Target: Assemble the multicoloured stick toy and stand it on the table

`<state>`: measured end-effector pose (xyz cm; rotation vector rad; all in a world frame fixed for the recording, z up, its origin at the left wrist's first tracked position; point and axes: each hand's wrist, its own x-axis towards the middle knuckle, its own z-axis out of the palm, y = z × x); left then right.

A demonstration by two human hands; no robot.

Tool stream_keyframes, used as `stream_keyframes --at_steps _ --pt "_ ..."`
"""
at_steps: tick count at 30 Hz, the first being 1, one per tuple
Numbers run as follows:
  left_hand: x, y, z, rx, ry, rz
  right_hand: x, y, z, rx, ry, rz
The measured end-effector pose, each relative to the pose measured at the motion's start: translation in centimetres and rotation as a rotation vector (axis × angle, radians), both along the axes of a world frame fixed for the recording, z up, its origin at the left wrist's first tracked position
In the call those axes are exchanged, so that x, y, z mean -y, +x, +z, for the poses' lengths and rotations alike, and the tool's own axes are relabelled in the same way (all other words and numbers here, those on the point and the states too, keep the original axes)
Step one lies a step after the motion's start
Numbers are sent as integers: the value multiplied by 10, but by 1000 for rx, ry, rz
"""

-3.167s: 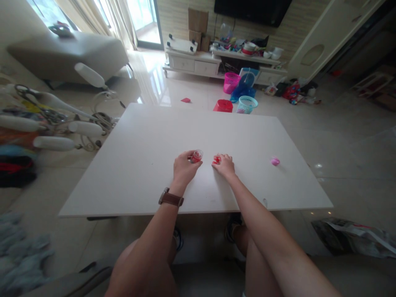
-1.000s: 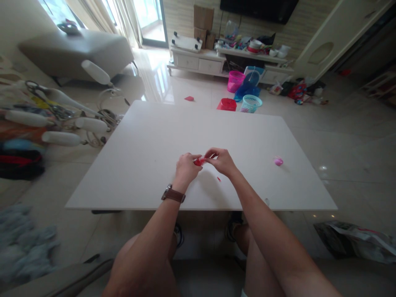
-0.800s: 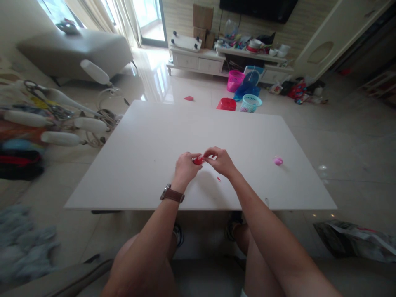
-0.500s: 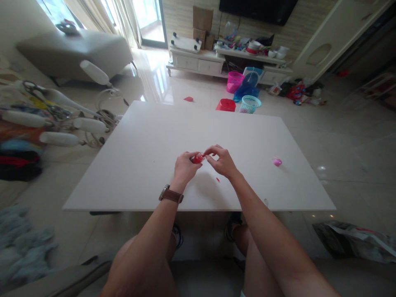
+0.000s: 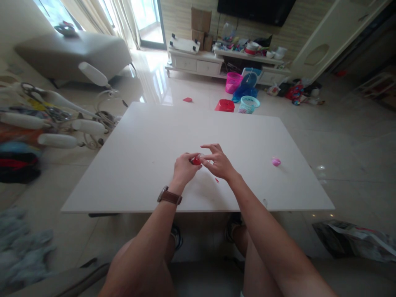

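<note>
My left hand [image 5: 185,168], with a brown-strapped watch on its wrist, is closed round a small red object with a clear part [image 5: 196,160]; its exact kind is too small to make out. Close against the right side of that object is my right hand [image 5: 218,161]. Its index finger stretches out and the fingers are apart, with the tips near the clear end. A small red piece [image 5: 217,180] lies on the white table [image 5: 148,144] below my hands. Farther right sits a small pink-purple object [image 5: 276,162].
A small clear piece [image 5: 265,202] lies near the table's front edge. Past the far edge stand a red bucket [image 5: 225,105], a light-blue basket [image 5: 249,103] and a pink basket [image 5: 233,82]. A white multi-armed lamp [image 5: 76,107] lies left of the table.
My right hand's fingers have gone from a pinch at the clear end to spread apart, index finger extended. My left hand keeps hold of the red object. The view has shifted slightly.
</note>
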<state>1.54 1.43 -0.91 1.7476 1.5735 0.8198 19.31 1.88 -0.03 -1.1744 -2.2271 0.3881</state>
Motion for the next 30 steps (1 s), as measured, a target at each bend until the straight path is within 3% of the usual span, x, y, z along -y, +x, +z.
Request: stream_keyframes --at_steps 7,17,30 --pt "2 0 0 -108 37 -47 1 -3 -8 63 -81 80" --pt "-1 -1 0 -37 24 -27 2 1 -1 -200 1 -23" --pt "1 2 -5 -69 97 -89 2 -2 -2 34 -88 77"
